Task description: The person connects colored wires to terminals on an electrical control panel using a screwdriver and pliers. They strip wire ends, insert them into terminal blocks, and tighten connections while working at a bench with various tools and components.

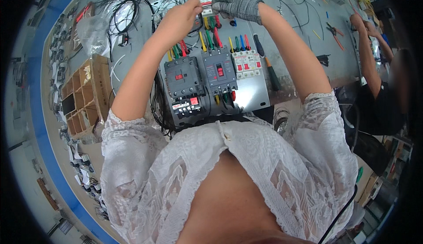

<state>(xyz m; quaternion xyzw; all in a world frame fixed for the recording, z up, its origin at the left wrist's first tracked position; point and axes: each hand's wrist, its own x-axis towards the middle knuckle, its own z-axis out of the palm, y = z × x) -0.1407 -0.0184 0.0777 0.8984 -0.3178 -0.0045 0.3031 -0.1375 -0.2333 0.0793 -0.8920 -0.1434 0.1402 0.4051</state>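
Note:
My bare left hand [181, 18] reaches to the top of a metal mounting plate [252, 95], its fingers pinched together. My right hand [237, 6], in a grey knit glove, is closed close beside it. Between them sits a small white device [206, 10] with a short red piece [206, 3] across it. What either hand's fingertips hold is hidden. Nearer me on the plate are a dark grey contactor [183, 75] above a black relay [186, 106], a moulded-case breaker [219, 70] and white miniature breakers [246, 64]. Yellow, green and red wires [211, 39] rise from them.
A screwdriver [272, 74] lies right of the plate, with red-handled pliers [335, 36] farther right. Coiled black cable [125, 17], a plastic bag [93, 34] and a wooden compartment box [90, 95] are at left. Another person's arms [369, 50] work at far right.

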